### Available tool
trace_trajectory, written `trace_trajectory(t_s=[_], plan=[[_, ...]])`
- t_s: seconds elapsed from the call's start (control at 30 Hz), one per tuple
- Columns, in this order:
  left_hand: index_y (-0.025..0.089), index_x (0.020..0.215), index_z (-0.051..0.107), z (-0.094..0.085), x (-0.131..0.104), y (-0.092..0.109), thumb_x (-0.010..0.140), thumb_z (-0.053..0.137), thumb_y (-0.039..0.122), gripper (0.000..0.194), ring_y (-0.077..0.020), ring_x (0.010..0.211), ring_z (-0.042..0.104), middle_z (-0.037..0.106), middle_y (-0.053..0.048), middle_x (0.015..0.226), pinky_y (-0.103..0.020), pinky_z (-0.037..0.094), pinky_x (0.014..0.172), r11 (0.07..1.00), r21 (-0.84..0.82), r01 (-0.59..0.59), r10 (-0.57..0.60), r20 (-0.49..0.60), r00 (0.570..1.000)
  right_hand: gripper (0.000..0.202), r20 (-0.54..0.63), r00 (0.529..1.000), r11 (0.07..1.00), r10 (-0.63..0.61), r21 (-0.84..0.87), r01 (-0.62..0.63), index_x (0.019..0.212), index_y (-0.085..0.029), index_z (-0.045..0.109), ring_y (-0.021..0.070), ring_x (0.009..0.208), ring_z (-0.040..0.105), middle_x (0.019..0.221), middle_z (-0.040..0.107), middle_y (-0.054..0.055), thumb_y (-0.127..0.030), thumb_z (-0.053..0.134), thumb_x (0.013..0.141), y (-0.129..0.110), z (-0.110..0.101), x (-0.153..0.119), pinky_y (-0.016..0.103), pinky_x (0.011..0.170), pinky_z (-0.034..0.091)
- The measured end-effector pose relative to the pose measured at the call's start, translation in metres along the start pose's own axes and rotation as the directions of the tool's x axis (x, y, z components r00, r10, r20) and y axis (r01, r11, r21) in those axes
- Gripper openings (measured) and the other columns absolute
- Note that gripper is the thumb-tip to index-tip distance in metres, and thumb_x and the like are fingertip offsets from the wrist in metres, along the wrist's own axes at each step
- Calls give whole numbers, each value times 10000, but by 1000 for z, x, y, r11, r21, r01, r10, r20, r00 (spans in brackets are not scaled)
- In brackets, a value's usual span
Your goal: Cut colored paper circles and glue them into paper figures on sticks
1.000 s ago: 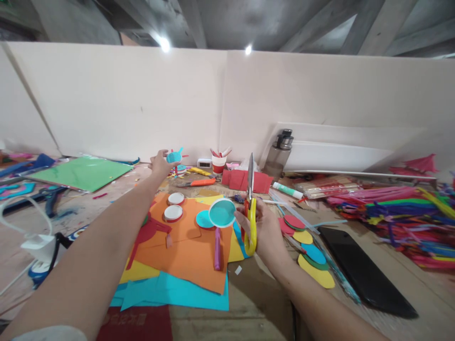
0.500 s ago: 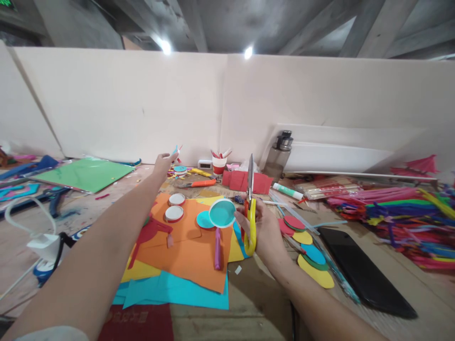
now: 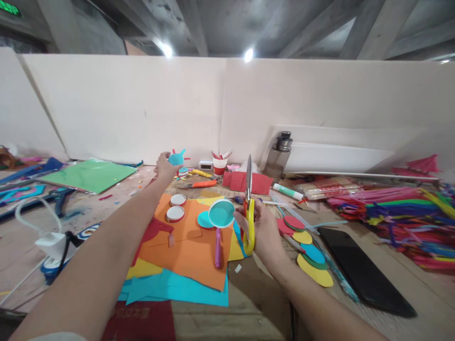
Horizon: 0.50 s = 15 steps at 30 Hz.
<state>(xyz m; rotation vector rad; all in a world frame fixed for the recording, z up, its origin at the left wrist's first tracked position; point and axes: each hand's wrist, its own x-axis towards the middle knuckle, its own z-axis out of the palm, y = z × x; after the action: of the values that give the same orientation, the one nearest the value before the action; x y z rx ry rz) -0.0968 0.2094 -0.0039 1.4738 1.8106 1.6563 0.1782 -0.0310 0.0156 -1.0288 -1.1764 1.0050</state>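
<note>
My left hand (image 3: 164, 166), reaching far forward, pinches a blue paper disc (image 3: 176, 159) with small red and blue strips sticking out from its edge. In my right hand (image 3: 261, 225) are scissors (image 3: 250, 208) with yellow and red handles, blades pointing up. The same hand's fingertips touch the rim of a shallow white round piece with a blue inside (image 3: 222, 213). Behind it a blue paper disc (image 3: 205, 219) lies on orange paper (image 3: 188, 260). A purple stick-like pen (image 3: 218, 251) lies just below. Two white discs with red edges (image 3: 175, 214) rest to the left.
An orange cutter (image 3: 203, 183), a red-and-white cup of pens (image 3: 219, 165) and a grey bottle (image 3: 278, 156) stand or lie at the back. Paper ovals (image 3: 314, 270), a black phone (image 3: 366, 270) and colourful pipe cleaners (image 3: 391, 222) lie right. A white plug (image 3: 53, 244) sits left.
My left hand has turned the blue disc so that its flat face and strips now show. My right hand keeps the scissors in nearly the same place.
</note>
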Motion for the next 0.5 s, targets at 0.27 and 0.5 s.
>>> trace_trajectory(t_s=[0.27, 0.5], plan=[[226, 1090, 531, 4, -3, -6, 535, 850, 247, 641, -302, 1112, 548, 601, -77, 1094, -416, 341, 897, 975, 167, -150, 165, -81, 983, 472, 14, 999, 999, -32, 26, 32, 1049, -218, 572, 231, 853, 681, 857, 707, 50, -362, 790, 656, 0, 1, -1, 335, 680, 543], [224, 1097, 525, 3, -4, -9, 477, 873, 234, 712, -285, 1058, 570, 601, -73, 1092, -447, 321, 957, 993, 47, -110, 111, -18, 994, 520, -17, 1000, 1000, -16, -13, 16, 1066, -213, 586, 208, 773, 673, 824, 700, 34, -335, 813, 614, 2, 1, -1, 321, 643, 530]])
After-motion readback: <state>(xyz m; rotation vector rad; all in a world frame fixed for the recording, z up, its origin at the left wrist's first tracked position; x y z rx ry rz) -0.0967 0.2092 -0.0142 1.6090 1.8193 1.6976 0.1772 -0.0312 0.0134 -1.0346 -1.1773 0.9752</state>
